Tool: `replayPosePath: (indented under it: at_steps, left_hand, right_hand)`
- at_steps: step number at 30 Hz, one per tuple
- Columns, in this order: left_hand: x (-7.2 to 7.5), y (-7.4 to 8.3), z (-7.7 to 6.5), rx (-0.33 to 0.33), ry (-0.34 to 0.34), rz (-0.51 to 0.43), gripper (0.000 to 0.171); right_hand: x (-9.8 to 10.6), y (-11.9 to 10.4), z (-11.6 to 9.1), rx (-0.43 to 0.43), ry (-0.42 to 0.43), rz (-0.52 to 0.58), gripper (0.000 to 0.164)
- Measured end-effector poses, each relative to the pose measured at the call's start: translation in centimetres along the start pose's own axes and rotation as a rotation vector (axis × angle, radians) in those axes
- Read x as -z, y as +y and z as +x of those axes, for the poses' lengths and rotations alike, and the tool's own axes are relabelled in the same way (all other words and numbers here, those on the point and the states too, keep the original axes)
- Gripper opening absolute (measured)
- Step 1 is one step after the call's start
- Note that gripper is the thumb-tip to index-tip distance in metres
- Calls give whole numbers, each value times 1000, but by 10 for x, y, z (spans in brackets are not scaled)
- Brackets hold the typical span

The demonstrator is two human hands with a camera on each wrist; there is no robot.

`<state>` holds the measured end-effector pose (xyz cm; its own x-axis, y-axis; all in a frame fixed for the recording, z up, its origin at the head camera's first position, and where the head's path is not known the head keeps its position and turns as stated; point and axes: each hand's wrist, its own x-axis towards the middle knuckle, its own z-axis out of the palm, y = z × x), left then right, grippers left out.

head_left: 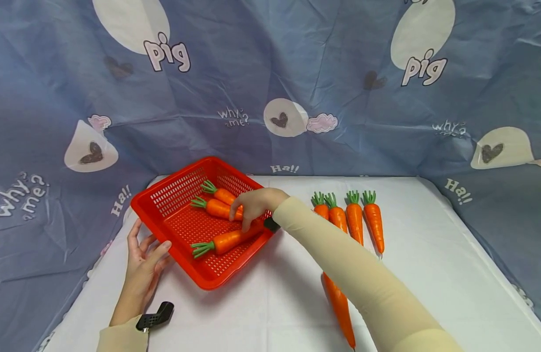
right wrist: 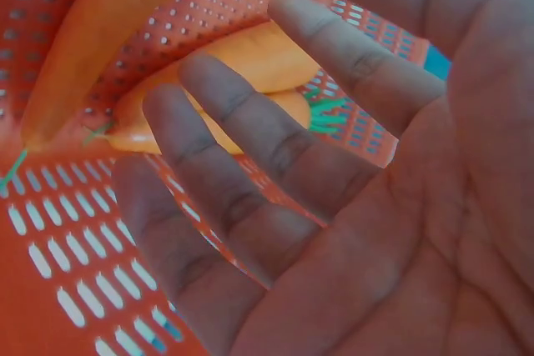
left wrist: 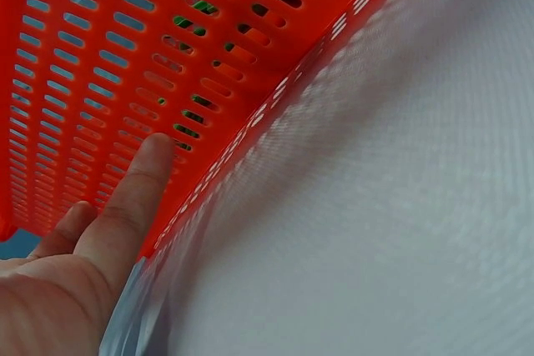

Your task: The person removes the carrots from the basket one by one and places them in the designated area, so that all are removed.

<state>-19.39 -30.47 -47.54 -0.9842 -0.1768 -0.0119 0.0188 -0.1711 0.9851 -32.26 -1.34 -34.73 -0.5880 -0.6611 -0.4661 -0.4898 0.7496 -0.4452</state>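
My left hand (head_left: 144,266) holds the near-left side of a red slotted plastic basket (head_left: 187,261), thumb at the rim and fingers along the outer wall. In the left wrist view, straight fingers (left wrist: 138,193) press against the slotted wall. Inside lie three orange carrots with green tops: one near the front (head_left: 228,241), one in the middle (head_left: 217,209) and one behind it (head_left: 225,195). My right hand (head_left: 257,205) reaches over the right rim, above the carrots. In the right wrist view its fingers (right wrist: 242,110) are loosely spread, and the palm holds nothing.
Right of the basket, several carrots (head_left: 374,222) lie side by side on the white tabletop (head_left: 429,254). Another carrot (head_left: 341,313) lies nearer the front, its upper part hidden by the right sleeve (head_left: 354,269). A blue printed cloth (head_left: 235,73) hangs behind the table.
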Motion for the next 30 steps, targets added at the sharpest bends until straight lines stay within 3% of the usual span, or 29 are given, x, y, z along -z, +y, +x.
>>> replayPosePath:
  at_steps: [19,26,30]
  left_hand:
    - [1,0,0,-14,-9,5,92]
    - [2,0,-1,-16,-10,10,93]
    - [1,1,-1,-23,-7,9,91]
  right_hand:
    - [-9,-20,23,-125,-56,-56,43]
    - [-14,-23,28,-189,-23,-35,40]
    - [-18,-24,29,-180,-19,-29,37]
